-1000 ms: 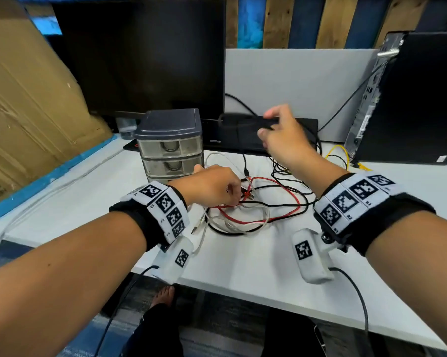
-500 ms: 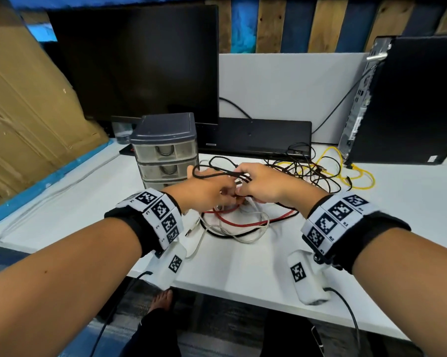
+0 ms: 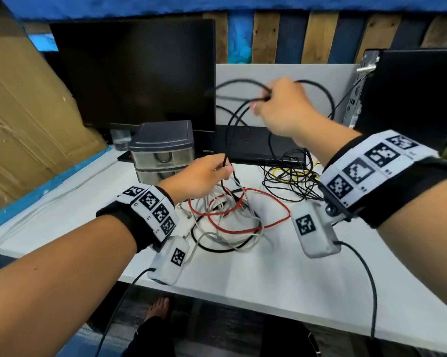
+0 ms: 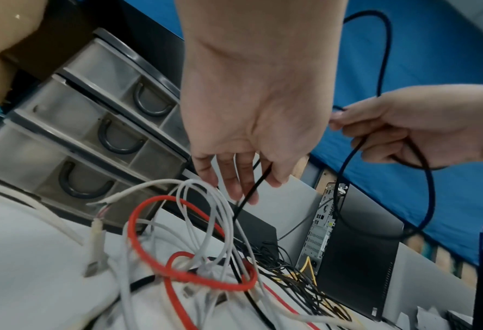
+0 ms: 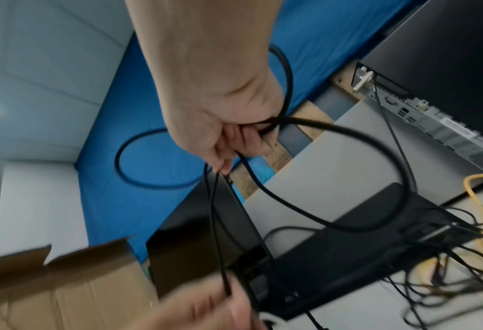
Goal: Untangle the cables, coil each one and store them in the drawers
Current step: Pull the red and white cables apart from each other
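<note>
Black cable (image 3: 232, 130) now raised; drawers (image 3: 163, 161) closed.

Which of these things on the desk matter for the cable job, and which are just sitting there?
For the job:
- black cable, held by both the left hand and right hand
- red cable
- white cables
- drawers

Just lying about:
- monitor
- computer tower
- cardboard

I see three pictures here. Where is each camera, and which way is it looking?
Head: worn on the head, looking down at the desk; shows both forearms, left hand, right hand and black cable.
Left wrist: under the left wrist, looking along the fingers toward the drawers and tangle.
Right wrist: under the right wrist, looking along the palm; the other hand blurs below.
Shared: every view shows that cable between both hands.
</note>
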`<state>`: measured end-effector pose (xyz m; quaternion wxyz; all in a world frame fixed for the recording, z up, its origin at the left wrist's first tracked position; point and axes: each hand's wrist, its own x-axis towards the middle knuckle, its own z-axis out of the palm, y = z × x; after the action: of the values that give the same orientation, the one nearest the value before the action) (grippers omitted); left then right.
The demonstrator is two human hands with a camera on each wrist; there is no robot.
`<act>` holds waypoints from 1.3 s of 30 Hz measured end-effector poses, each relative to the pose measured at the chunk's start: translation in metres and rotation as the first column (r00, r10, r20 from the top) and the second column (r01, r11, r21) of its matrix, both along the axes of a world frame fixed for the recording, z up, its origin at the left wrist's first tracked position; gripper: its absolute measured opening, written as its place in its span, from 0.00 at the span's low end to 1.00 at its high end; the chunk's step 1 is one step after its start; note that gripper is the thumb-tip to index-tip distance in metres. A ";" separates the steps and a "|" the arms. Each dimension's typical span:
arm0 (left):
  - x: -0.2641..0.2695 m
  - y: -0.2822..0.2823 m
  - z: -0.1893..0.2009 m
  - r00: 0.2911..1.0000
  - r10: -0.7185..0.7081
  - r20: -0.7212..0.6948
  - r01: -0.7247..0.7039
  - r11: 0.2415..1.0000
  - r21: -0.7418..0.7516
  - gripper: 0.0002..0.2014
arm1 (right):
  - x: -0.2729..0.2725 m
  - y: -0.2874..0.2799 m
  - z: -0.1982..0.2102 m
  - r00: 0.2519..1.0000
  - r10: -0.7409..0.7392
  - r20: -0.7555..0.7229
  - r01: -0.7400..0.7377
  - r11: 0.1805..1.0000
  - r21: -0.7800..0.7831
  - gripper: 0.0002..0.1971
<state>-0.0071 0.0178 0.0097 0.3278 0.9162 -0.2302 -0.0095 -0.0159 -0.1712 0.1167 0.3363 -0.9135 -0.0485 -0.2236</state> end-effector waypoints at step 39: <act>-0.009 -0.005 0.048 0.991 0.001 0.133 0.007 0.998 -0.063 0.13 | -0.015 0.022 -0.037 0.944 0.308 -0.115 -0.326 0.827 -0.459 0.12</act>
<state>-0.0165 0.0132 0.0578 0.3403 0.9037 -0.2533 0.0584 -0.0310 -0.1488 0.0794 0.1369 -0.9507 -0.2461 -0.1297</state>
